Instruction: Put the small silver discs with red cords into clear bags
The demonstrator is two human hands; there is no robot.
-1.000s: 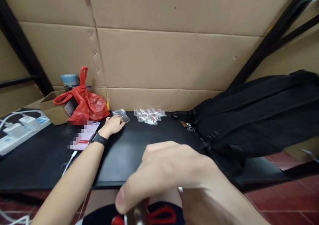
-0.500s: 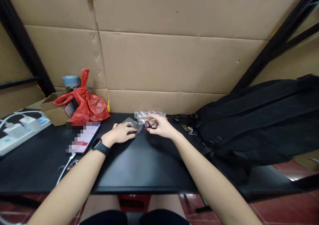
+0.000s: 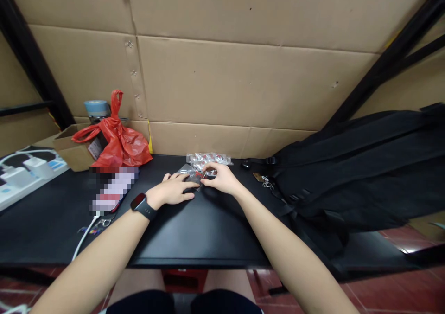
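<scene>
Right hand (image 3: 221,178): thumb and forefinger curled toward each other, pinching a small red-corded item (image 3: 200,175); exact contact points too small to resolve. Left hand (image 3: 173,189): palm down, fingers spread, fingertips on a clear bag (image 3: 188,169). Change over the last half second: the item has shifted leftward, from just beside the bag to its right edge, and the left fingers have reached further right to meet it; a second ago the right hand was held up close to the camera, item over the lap. Meaning, as judged: item and bag are now handled as one at a single spot. Whether the item is inside the bag or only against it cannot be told; nothing else shows in the bag. Just behind, a cluster of clear packets (image 3: 210,158) holds shiny pieces with touches of red. Further left, a red plastic bag (image 3: 128,148), knotted, contents hidden, leans over an open cardboard box (image 3: 71,152); a blue-topped container (image 3: 96,107) rises behind them. At right, a black backpack (image 3: 354,165) lies on the black table (image 3: 201,233), contents not visible.
</scene>
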